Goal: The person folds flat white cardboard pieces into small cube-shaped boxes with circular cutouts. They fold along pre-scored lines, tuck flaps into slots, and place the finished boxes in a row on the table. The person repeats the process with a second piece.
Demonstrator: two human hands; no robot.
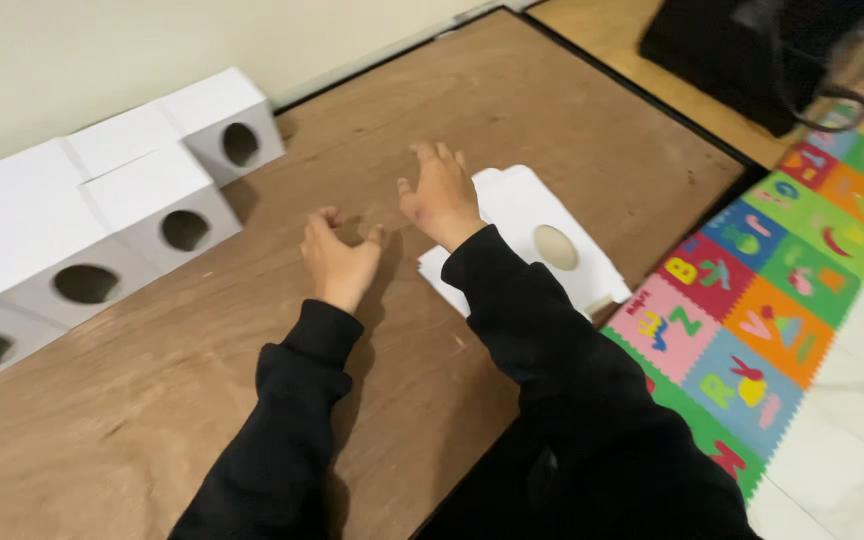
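While both our hands hover open and empty, left hand (337, 262) and right hand (442, 197), several folded boxes (142, 215) stand far left. One flat blank (542, 245) (oval cutout) lies unfolded just right.

Both hands bare and empty — left hand (340, 262), right hand (442, 197) over flat white cardboard (537, 240) on a wooden board (572, 110)

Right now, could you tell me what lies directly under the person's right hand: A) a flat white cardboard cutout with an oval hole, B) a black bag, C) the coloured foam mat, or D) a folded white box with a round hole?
A: the right hand hovers over the flat white cardboard cutout on the wooden board.
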